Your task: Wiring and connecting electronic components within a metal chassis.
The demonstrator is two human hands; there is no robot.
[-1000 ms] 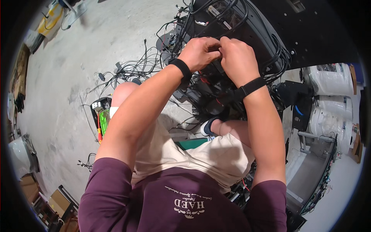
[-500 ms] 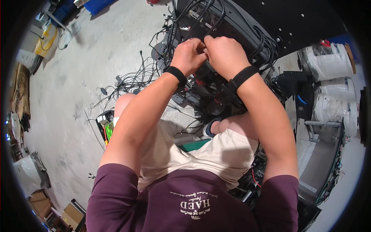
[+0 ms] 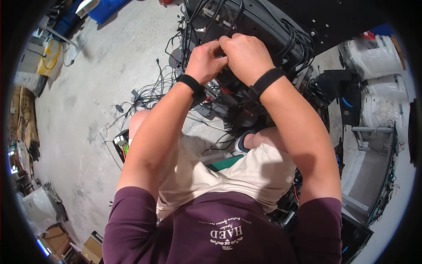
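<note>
My left hand point(image 3: 205, 63) and my right hand point(image 3: 247, 55) meet at the near edge of a black equipment housing point(image 3: 259, 31). Both have their fingers curled and pinched close together, fingertips nearly touching. Whatever lies between the fingers is too small or too covered to make out. Black cables point(image 3: 239, 13) run over the housing just beyond my hands, and a thicker cable bundle point(image 3: 295, 46) loops down its right side. Below my wrists sits a dark heap of cables and electronic parts point(image 3: 237, 103), partly hidden by my forearms.
Loose cables point(image 3: 151, 90) spread over the concrete floor point(image 3: 88, 119) to the left. A large black panel point(image 3: 334, 17) stands at the far right. White plastic-wrapped bundles point(image 3: 373, 61) are stacked along the right side. A green-and-black case point(image 3: 121, 143) rests by my left knee.
Both hands have shifted slightly left and away from me in the picture, staying pinched together. The whole view has also turned a little.
</note>
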